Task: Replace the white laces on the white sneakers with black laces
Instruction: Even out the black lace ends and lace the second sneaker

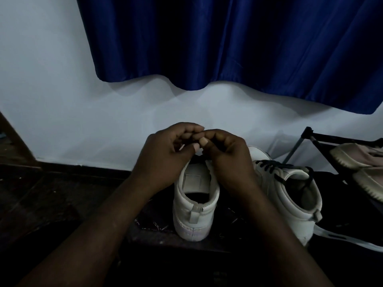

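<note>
The 2 hands met above the front part of a white sneaker point(194, 204), which stood on the dark floor point(51, 193) with its heel turned to the camera. The left hand point(165, 154) had its fingers curled, with the thumb laid against the forefinger. The right hand point(226, 154) was curled in the same way, and the fingertips of both hands touched each other. A short dark strip point(198, 158) showed just under the thumbs, at the top of the tongue. It looked like a piece of black lace, but whether either grip really pinched it I could not tell, because the fingers hid that place.

Just beside this sneaker, on its right, stood the second sneaker point(294, 195), also heel to the camera. Its black laces point(271, 165) were already crossed through the eyelets, and 1 loose end hung over the collar.

Further right was a black shoe rack point(310, 139) with 2 beige shoes point(356, 154) on it. Behind everything was a white wall point(62, 100) and, above it, a blue curtain point(228, 38).
</note>
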`<state>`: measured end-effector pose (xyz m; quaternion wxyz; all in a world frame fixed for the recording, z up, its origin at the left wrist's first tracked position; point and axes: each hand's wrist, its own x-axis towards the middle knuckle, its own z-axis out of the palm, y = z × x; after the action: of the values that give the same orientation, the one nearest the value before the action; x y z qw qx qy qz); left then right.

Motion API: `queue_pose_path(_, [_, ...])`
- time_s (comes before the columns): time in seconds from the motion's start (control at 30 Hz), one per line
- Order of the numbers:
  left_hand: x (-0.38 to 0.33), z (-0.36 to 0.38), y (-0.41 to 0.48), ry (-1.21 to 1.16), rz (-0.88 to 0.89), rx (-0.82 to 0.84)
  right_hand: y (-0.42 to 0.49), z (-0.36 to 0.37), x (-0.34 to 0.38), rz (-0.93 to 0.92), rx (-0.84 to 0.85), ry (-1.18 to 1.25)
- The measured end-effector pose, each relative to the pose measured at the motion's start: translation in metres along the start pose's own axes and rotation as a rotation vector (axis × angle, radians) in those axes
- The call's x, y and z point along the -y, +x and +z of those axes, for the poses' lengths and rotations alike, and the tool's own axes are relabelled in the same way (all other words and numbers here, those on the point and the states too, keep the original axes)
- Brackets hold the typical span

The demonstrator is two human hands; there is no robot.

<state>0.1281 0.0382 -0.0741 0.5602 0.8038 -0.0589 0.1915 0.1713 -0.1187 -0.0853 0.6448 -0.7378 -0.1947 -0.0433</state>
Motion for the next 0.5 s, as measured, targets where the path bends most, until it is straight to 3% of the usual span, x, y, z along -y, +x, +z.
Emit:
queue_pose_path(0.23, [0.003, -0.006, 0.001, 0.154, 0.002, -0.097, 0.003, -0.01, 0.0, 0.059, -0.172, 0.018])
queue_pose_path(0.43, [0.007, -0.01, 0.003, 0.138, -0.118, -0.241, 0.001, -0.01, 0.001, 0.112, -0.048, 0.109])
queue_pose_path(0.5, [0.004, -0.01, 0.002, 0.12, -0.1, -0.219, 0.0, -0.009, 0.004, 0.108, -0.04, 0.085])
